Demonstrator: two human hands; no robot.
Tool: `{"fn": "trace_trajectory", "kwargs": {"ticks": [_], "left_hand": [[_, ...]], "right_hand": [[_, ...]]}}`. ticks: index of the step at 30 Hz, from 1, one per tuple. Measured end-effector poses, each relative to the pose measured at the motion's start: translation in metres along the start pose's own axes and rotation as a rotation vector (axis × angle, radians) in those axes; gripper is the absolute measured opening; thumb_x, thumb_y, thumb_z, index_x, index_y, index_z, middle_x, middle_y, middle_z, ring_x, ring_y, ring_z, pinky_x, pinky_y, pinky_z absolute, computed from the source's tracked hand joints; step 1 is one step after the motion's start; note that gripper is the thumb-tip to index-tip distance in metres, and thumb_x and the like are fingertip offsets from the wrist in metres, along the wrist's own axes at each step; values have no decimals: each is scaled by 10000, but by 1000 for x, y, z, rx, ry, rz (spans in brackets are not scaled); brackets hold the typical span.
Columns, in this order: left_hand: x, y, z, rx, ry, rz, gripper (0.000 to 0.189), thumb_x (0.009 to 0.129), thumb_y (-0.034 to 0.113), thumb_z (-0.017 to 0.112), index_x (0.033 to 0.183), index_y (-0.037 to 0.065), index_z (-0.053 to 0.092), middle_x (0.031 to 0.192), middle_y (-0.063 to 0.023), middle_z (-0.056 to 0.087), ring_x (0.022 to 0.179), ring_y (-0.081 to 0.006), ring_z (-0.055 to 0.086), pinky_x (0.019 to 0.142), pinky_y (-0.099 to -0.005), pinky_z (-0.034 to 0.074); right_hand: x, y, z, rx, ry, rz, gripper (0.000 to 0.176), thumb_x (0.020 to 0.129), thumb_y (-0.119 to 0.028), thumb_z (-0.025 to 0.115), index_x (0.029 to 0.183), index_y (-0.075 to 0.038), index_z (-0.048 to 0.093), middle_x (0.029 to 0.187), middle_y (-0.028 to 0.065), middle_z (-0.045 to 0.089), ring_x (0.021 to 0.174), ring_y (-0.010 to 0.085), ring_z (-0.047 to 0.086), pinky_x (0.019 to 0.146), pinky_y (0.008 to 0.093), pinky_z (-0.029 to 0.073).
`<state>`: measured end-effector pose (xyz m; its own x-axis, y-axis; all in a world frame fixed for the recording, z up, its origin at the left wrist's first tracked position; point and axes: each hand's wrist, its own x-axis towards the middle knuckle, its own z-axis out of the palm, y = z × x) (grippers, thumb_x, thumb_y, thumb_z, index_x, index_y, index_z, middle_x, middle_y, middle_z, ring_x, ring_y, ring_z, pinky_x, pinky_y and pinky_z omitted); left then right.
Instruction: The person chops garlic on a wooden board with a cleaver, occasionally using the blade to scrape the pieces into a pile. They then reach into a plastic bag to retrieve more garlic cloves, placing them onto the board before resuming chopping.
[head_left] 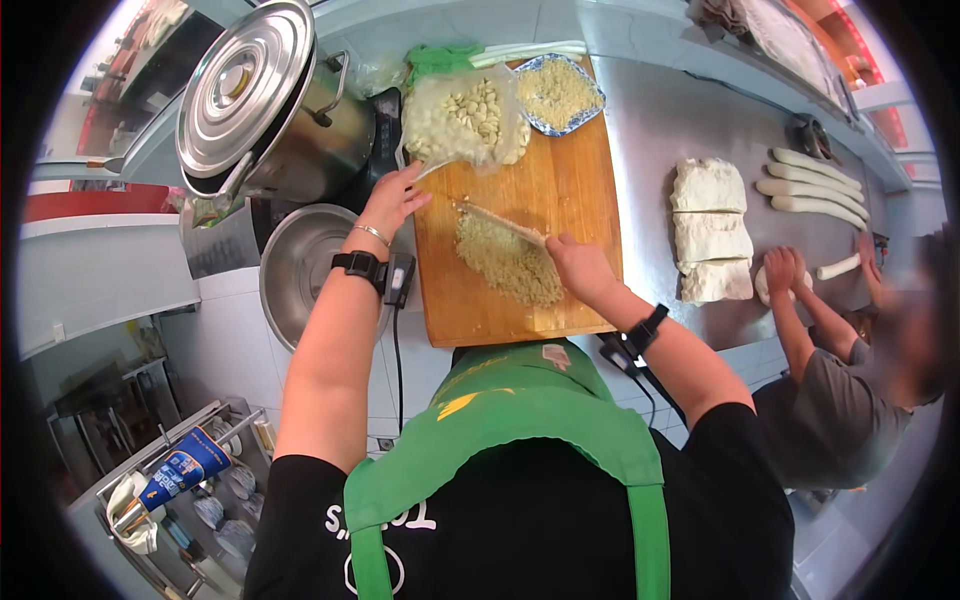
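My right hand (582,268) is closed round the handle of a knife (505,222), its blade seen nearly edge-on with chopped bits stuck to it. Under and beside the blade lies a heap of minced garlic (510,262) on the wooden cutting board (580,190). At the board's left edge, my left hand (393,203) pinches the near edge of a clear plastic bag (440,140). Peeled garlic cloves (478,112) fill the bag. Beyond it, a blue-and-white dish (572,128) holds more minced garlic (553,92).
A large lidded steel pot (320,150) and a metal basin (285,260) stand left. On the steel counter (640,120) lie dough slabs (712,238) and dough rolls (815,188). A co-worker (835,400) handles dough at right. Green onions (535,50) lie behind the board.
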<state>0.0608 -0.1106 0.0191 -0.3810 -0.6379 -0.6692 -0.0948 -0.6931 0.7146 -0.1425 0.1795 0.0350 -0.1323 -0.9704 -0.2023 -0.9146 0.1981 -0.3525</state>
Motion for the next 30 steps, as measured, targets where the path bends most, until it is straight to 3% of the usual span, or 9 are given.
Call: {"fn": "trace_trajectory", "kwargs": {"ticks": [5, 9, 11, 13, 17, 20, 24, 27, 30], "left_hand": [[42, -1, -1, -112, -84, -9, 337, 874, 127, 641, 1121, -52, 498, 1089, -180, 574, 1014, -311, 588, 808, -398, 571], [40, 21, 12, -250, -66, 91, 261, 891, 40, 585, 1116, -56, 496, 1077, -194, 576, 1054, -340, 587, 829, -415, 568], [35, 29, 15, -320, -110, 105, 263, 892, 44, 585, 1117, -58, 494, 1089, -203, 569, 1053, -342, 586, 861, -422, 554], [29, 38, 19, -409, -175, 119, 269, 898, 56, 583, 1116, -69, 486, 1113, -222, 543, 1069, -356, 571, 940, -441, 515], [25, 49, 19, -435, -218, 180, 279, 899, 63, 586, 1116, -76, 479, 1112, -231, 534, 1091, -368, 557, 952, -449, 510], [20, 48, 19, -458, -247, 163, 286, 903, 65, 580, 1120, -84, 468, 1106, -236, 532, 1105, -377, 548, 965, -458, 503], [15, 48, 12, -405, -205, 152, 293, 907, 80, 573, 1130, -79, 468, 1142, -247, 535, 1129, -372, 538, 1000, -446, 475], [12, 44, 15, -378, -230, 147, 298, 910, 95, 572, 1138, -66, 469, 1161, -250, 541, 1143, -360, 535, 1012, -430, 463], [6, 44, 11, -340, -221, 143, 338, 904, 120, 592, 1150, -70, 459, 1157, -241, 534, 1111, -354, 552, 972, -434, 490]], "right_hand": [[-8, 11, 32, 57, -60, 12, 142, 808, -12, 501, 946, -45, 505, 870, 163, 579, 723, 374, 622, 619, 467, 502], [-12, -5, 7, 98, -73, 36, 142, 809, -16, 503, 949, -38, 500, 869, 173, 578, 724, 381, 620, 620, 469, 502], [-24, -7, 18, 183, 20, 15, 146, 802, -13, 514, 946, -34, 497, 872, 174, 578, 721, 387, 618, 620, 469, 499], [-23, -2, 24, 139, -21, 21, 149, 799, -13, 518, 945, -34, 498, 870, 173, 579, 727, 384, 619, 620, 470, 496], [-33, -25, 0, 98, -62, 93, 160, 788, -11, 530, 943, -35, 498, 864, 169, 582, 758, 375, 620, 631, 469, 493], [-42, -15, 35, 147, -36, 57, 164, 782, -11, 530, 941, -34, 499, 863, 173, 583, 756, 370, 624, 628, 460, 501], [-46, -24, 25, 159, -37, 74, 169, 784, -10, 527, 949, -34, 498, 876, 169, 586, 747, 375, 626, 633, 458, 506], [-55, -25, 28, 210, 79, 94, 170, 793, -19, 526, 960, -30, 498, 894, 169, 593, 743, 379, 628, 632, 462, 509], [-46, -28, 30, 134, -56, 145, 164, 802, -31, 523, 965, -34, 500, 906, 173, 598, 749, 382, 628, 636, 465, 509]]}}
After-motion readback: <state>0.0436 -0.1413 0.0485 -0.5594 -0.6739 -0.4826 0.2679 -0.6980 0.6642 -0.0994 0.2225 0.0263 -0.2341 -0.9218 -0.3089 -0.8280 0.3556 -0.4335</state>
